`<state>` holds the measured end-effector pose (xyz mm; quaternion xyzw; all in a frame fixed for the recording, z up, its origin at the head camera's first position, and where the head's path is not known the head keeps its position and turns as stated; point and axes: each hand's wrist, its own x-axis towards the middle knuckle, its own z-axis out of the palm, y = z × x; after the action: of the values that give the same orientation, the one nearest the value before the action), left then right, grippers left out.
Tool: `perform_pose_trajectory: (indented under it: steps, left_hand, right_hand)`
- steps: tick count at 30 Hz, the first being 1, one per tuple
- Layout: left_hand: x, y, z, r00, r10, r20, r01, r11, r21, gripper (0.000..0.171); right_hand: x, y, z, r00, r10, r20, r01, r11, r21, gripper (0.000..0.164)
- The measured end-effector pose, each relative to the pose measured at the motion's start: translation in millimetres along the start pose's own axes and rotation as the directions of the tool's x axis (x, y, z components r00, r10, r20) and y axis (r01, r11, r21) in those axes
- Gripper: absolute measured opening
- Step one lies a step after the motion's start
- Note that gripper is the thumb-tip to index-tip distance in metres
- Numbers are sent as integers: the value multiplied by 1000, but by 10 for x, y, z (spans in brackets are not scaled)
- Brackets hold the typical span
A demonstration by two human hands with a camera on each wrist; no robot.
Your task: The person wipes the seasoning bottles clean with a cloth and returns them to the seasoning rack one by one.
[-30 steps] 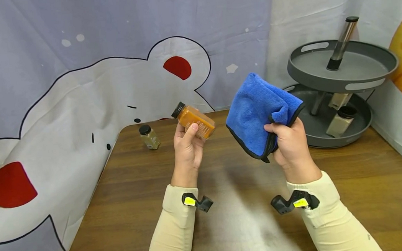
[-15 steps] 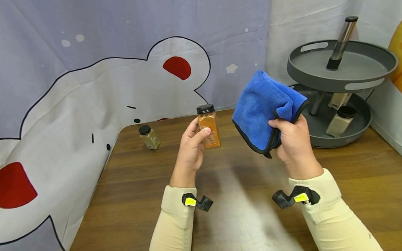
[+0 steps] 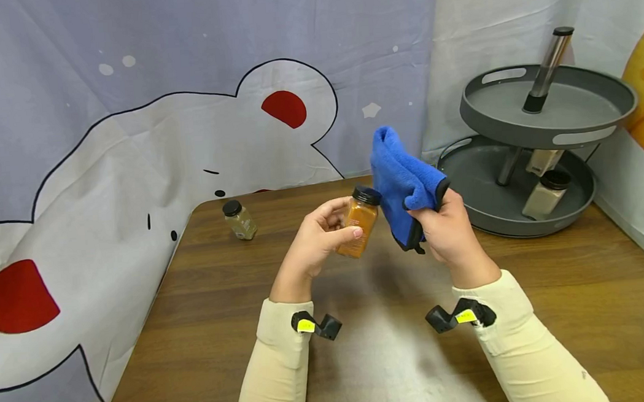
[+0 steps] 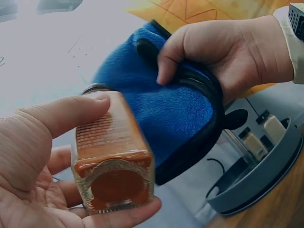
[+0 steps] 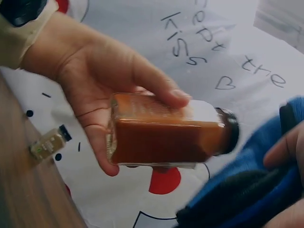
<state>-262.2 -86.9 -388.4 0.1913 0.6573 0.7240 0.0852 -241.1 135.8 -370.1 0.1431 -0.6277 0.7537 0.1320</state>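
My left hand (image 3: 316, 241) grips a square glass spice jar (image 3: 359, 226) of orange powder, thumb across its printed side and fingers behind. The jar tilts, its black lid up and to the right; in the left wrist view its glass base faces the camera. My right hand (image 3: 453, 236) holds a folded blue cloth (image 3: 400, 178) with black edging, thumb pressed on the fold. In the head view the cloth's left side meets the jar's lid. The right wrist view shows the lid (image 5: 230, 131) close by the cloth (image 5: 251, 175).
A second spice jar (image 3: 240, 221) with a black lid stands at the table's back left. At the right is a grey two-tier tray (image 3: 550, 131); its lower tier holds a pale jar (image 3: 545, 196) and another behind it. A printed curtain (image 3: 185, 141) hangs behind the wooden table (image 3: 214, 343).
My left hand has turned the jar from lying leftward to upright, then tilted right, moving it rightward. The cloth in my right hand has come left to the jar, after a small shift right.
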Motion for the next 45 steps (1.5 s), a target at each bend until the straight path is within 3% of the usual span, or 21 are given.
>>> perform_pose_trajectory:
  steps: [3, 8, 13, 15, 18, 22, 25, 27, 29, 30, 31, 32, 33, 35, 37, 38, 39, 40, 41, 43, 45]
  left_hand:
    - [-3, 22, 14, 999, -25, 27, 24, 999, 25, 43]
    - [-14, 4, -30, 995, -8, 95, 5, 1000, 28, 37]
    - [-18, -55, -83, 980, 8, 198, 13, 995, -103, 62]
    - [-13, -69, -92, 973, 7, 232, 34, 985, -172, 67]
    - [-2, -85, -78, 960, -7, 280, 80, 965, -248, 58]
    - [9, -101, -37, 954, -28, 297, 110, 959, -260, 58]
    - [5, -85, 17, 972, -38, 233, 80, 981, -177, 53]
    - [-7, -58, 73, 989, -35, 145, 42, 998, -46, 45]
    - [-18, -38, 148, 999, -16, 31, 12, 989, 145, 38]
    - [-25, -32, 193, 1000, 5, -27, 2, 964, 265, 35]
    - [-30, -31, 242, 996, 38, -79, -4, 919, 393, 37]
    - [-33, -34, 291, 990, 77, -117, -6, 856, 518, 38]
    - [-33, -43, 340, 983, 124, -137, -11, 778, 628, 40]
    - [-40, -69, 427, 963, 228, -141, -22, 593, 805, 44]
    - [-40, -93, 490, 942, 320, -104, -52, 443, 895, 45]
    - [-37, -103, 508, 932, 351, -85, -68, 402, 913, 45]
    - [-35, -111, 515, 926, 371, -75, -80, 385, 919, 44]
    - [-35, -112, 515, 922, 380, -74, -89, 394, 915, 44]
    - [-35, -109, 506, 922, 378, -80, -95, 424, 901, 43]
    - [-35, -94, 470, 934, 342, -105, -98, 527, 844, 40]
    - [-37, -67, 422, 952, 276, -136, -83, 657, 749, 38]
  right_hand:
    - [-18, 52, 13, 978, -126, 164, 136, 990, -47, 64]
    - [-14, 143, 22, 868, -350, 352, 379, 925, -13, 65]
    - [-15, 172, 52, 805, -398, 440, 457, 889, -31, 63]
    - [-24, 169, 57, 800, -390, 456, 463, 885, -55, 61]
    - [-41, 162, 60, 804, -398, 442, 474, 877, -72, 54]
    - [-46, 165, 72, 812, -435, 389, 509, 854, -107, 40]
    - [-39, 168, 77, 827, -443, 347, 514, 846, -145, 32]
    - [-38, 173, 77, 849, -424, 317, 495, 847, -192, 28]
    - [-40, 186, 74, 878, -385, 286, 459, 847, -267, 28]
    - [-41, 195, 74, 894, -361, 266, 435, 842, -318, 28]
    - [-40, 209, 76, 910, -335, 246, 407, 835, -369, 29]
    - [-38, 222, 80, 923, -311, 225, 380, 825, -417, 29]
    - [-36, 235, 84, 936, -288, 202, 350, 815, -462, 30]
    - [-33, 257, 100, 954, -255, 154, 298, 795, -528, 28]
    - [-31, 272, 111, 965, -239, 111, 260, 793, -551, 26]
    - [-32, 274, 115, 966, -239, 95, 250, 791, -558, 25]
    - [-34, 275, 118, 966, -242, 85, 247, 788, -563, 25]
    - [-35, 277, 118, 965, -251, 81, 252, 785, -565, 25]
    - [-36, 279, 118, 961, -263, 83, 263, 781, -567, 26]
    - [-40, 278, 117, 949, -299, 102, 302, 769, -563, 29]
    - [-43, 272, 115, 932, -340, 129, 353, 763, -541, 32]
